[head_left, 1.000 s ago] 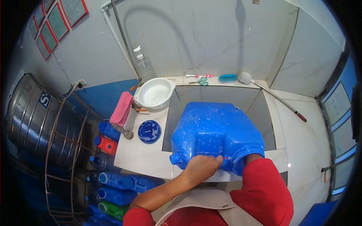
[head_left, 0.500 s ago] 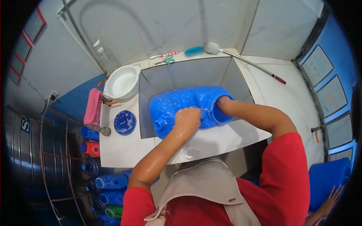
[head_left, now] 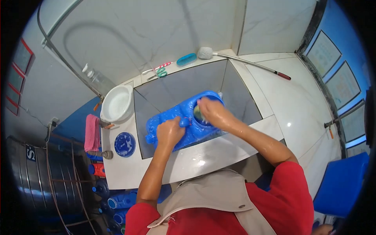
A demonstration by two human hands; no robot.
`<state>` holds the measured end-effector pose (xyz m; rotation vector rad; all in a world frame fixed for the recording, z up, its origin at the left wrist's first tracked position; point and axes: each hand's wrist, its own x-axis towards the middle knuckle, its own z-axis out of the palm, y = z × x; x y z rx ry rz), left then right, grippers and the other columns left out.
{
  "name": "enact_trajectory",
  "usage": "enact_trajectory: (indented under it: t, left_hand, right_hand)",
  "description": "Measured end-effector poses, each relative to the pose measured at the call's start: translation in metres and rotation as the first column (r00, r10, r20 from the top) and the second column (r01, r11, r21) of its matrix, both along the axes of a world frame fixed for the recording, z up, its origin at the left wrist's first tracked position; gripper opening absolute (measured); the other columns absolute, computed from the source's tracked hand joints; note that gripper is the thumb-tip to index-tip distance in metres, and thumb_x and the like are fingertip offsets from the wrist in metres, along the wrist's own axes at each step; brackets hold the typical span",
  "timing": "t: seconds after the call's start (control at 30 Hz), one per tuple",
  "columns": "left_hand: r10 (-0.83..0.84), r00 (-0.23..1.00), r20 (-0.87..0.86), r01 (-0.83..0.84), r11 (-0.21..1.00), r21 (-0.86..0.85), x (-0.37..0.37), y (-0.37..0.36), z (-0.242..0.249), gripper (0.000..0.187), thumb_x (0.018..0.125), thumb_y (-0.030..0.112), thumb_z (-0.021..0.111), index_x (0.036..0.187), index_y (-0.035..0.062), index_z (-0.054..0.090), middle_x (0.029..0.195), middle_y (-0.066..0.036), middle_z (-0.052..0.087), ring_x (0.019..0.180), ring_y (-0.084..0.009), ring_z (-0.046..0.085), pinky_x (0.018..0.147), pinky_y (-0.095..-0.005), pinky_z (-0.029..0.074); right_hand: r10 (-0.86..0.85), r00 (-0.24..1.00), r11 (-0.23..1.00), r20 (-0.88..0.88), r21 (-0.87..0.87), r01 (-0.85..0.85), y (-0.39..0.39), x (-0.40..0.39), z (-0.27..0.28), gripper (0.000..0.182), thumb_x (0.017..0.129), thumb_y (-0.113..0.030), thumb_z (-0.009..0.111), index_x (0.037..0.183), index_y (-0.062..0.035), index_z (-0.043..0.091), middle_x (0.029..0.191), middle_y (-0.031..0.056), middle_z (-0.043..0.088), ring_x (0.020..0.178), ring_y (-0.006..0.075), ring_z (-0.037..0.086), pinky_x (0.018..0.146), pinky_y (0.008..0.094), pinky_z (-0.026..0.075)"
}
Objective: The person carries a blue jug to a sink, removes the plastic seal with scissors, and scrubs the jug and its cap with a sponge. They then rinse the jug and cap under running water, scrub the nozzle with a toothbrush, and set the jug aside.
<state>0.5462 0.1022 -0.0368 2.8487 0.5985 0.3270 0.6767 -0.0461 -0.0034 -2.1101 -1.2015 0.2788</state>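
Observation:
A wet blue water jug (head_left: 192, 136) lies tilted in the grey-tiled sink (head_left: 186, 84), its wide round mouth facing up and toward me. My left hand (head_left: 169, 134) is closed around the jug's handle. At the mouth, my right hand (head_left: 213, 112) grips a yellow-green sponge (head_left: 198, 113), mostly covered by the fingers and partly inside the opening. Left of the sink, a round blue lid (head_left: 125, 144) with suds on it rests on the white counter (head_left: 121, 170).
A white basin (head_left: 117, 103) stands at the left, near a pink cloth (head_left: 92, 133). Along the back ledge lie scissors (head_left: 161, 72), a toothbrush-like brush (head_left: 156, 68), a blue brush (head_left: 186, 59) and a long-handled brush (head_left: 250, 63). Another person's hand (head_left: 323, 229) shows lower right.
My right hand has drawn back from deep inside the jug to its mouth, bringing the sponge into sight. The jug has turned and tipped, its mouth now facing more upward. My view has shifted.

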Motion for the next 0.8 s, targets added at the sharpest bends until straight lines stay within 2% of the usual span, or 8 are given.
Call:
enact_trajectory:
  t: [0.13, 0.23, 0.33, 0.4, 0.53, 0.63, 0.7, 0.8]
  left_hand:
    - [0.173, 0.970, 0.170, -0.172, 0.985, -0.018, 0.002, 0.025, -0.007, 0.025, 0.073, 0.032, 0.061, 0.076, 0.0069, 0.062, 0.067, -0.017, 0.062, 0.065, -0.0381, 0.060, 0.057, -0.0459, 0.046]
    - [0.295, 0.883, 0.366, -0.225, 0.949, -0.222, 0.006, 0.036, -0.015, 0.020, 0.069, 0.024, 0.067, 0.076, 0.0063, 0.061, 0.065, -0.013, 0.062, 0.061, -0.0350, 0.060, 0.056, -0.0423, 0.045]
    - [0.418, 0.789, 0.449, -0.095, 0.806, -0.584, 0.017, 0.073, -0.077, 0.016, 0.066, 0.013, 0.069, 0.078, 0.0054, 0.061, 0.068, -0.010, 0.060, 0.064, -0.0277, 0.059, 0.059, -0.0374, 0.045]
    - [0.386, 0.800, 0.460, -0.078, 0.826, -0.558, 0.013, 0.095, -0.114, 0.017, 0.065, 0.010, 0.068, 0.079, 0.0048, 0.061, 0.071, -0.010, 0.059, 0.067, -0.0245, 0.058, 0.062, -0.0355, 0.045]
    - [0.355, 0.812, 0.464, 0.005, 0.790, -0.613, 0.006, 0.120, -0.152, 0.019, 0.064, 0.006, 0.067, 0.082, 0.0035, 0.061, 0.075, -0.010, 0.056, 0.071, -0.0216, 0.056, 0.066, -0.0330, 0.044]
    - [0.336, 0.884, 0.326, -0.017, 0.719, -0.695, 0.011, 0.116, -0.162, 0.019, 0.066, 0.005, 0.066, 0.085, 0.0023, 0.062, 0.083, -0.010, 0.062, 0.077, -0.0192, 0.059, 0.070, -0.0319, 0.045]
    - [0.318, 0.921, 0.225, -0.035, 0.642, -0.766, 0.014, 0.105, -0.160, 0.019, 0.068, 0.006, 0.066, 0.086, 0.0015, 0.063, 0.090, -0.010, 0.063, 0.082, -0.0179, 0.059, 0.073, -0.0314, 0.046]
    - [0.205, 0.979, 0.007, -0.116, 0.583, -0.804, -0.003, 0.110, -0.142, 0.021, 0.072, 0.007, 0.065, 0.093, 0.0001, 0.063, 0.101, -0.011, 0.064, 0.091, -0.0169, 0.059, 0.079, -0.0317, 0.046]
  right_hand:
    - [-0.185, 0.979, 0.915, 0.081, 0.378, 0.141, 0.005, 0.064, 0.034, 0.030, 0.095, -0.028, 0.035, 0.092, 0.0010, 0.044, 0.082, 0.0276, 0.055, 0.078, 0.0444, 0.052, 0.071, 0.0511, 0.040]
    - [-0.345, 0.912, 0.784, -0.222, 0.467, 0.410, 0.019, 0.100, 0.019, 0.032, 0.095, -0.030, 0.038, 0.096, 0.0006, 0.048, 0.079, 0.0203, 0.054, 0.075, 0.0320, 0.054, 0.073, 0.0408, 0.042]
    - [-0.289, 0.952, 0.836, -0.096, 0.460, 0.300, 0.052, 0.075, -0.015, 0.030, 0.091, -0.031, 0.042, 0.099, -0.0031, 0.050, 0.091, 0.0227, 0.056, 0.092, 0.0406, 0.052, 0.079, 0.0464, 0.041]
    - [-0.178, 0.956, 0.860, 0.234, 0.509, 0.035, 0.059, 0.058, -0.023, 0.027, 0.087, -0.026, 0.049, 0.101, -0.0040, 0.055, 0.095, 0.0206, 0.057, 0.097, 0.0375, 0.051, 0.083, 0.0472, 0.040]
    - [-0.556, 0.824, 0.824, 0.111, 0.208, 0.528, 0.037, 0.132, -0.116, 0.021, 0.075, -0.014, 0.058, 0.095, -0.0053, 0.060, 0.099, 0.0167, 0.059, 0.099, 0.0336, 0.051, 0.085, 0.0423, 0.040]
    - [-0.607, 0.794, 0.791, 0.033, 0.121, 0.600, 0.046, 0.138, -0.126, 0.020, 0.072, -0.013, 0.059, 0.091, -0.0057, 0.060, 0.095, 0.0151, 0.060, 0.096, 0.0335, 0.053, 0.085, 0.0430, 0.040]
    - [-0.396, 0.915, 0.825, 0.082, 0.469, 0.315, 0.066, 0.079, -0.095, 0.018, 0.071, -0.014, 0.058, 0.086, -0.0051, 0.061, 0.088, 0.0147, 0.061, 0.090, 0.0332, 0.055, 0.083, 0.0450, 0.040]
    - [-0.206, 0.937, 0.853, 0.282, 0.520, 0.031, 0.065, 0.055, -0.107, 0.014, 0.070, -0.013, 0.057, 0.081, -0.0055, 0.060, 0.083, 0.0139, 0.061, 0.086, 0.0323, 0.057, 0.082, 0.0440, 0.040]
